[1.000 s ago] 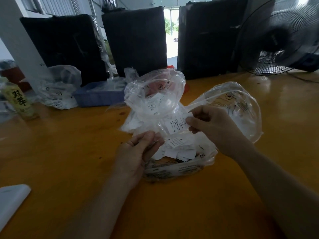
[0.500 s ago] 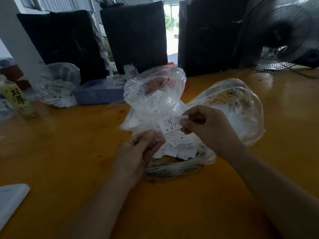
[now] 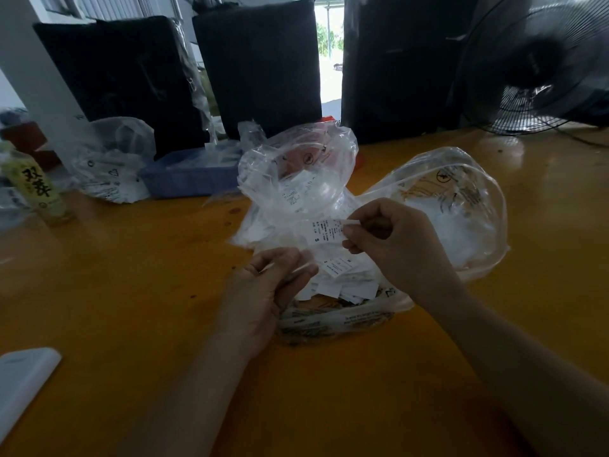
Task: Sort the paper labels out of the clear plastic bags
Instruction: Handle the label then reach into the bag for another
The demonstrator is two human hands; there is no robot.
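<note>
Head view: right hand pinches paper label by right end, long axis running leftward, above open label-filled bag on worktop. Left hand, just left of bag, curled on clear film; right hand nearer label. Label: white slip, small black print, "S".

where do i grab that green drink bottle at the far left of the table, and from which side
Grip the green drink bottle around its labelled middle, coming from its right, the open yellow wooden table side. It stands upright, so a sideways wrap around the round body suits it. Its left side lies at the frame edge, beside blurred clutter, and its cap is too blurred to judge.
</note>
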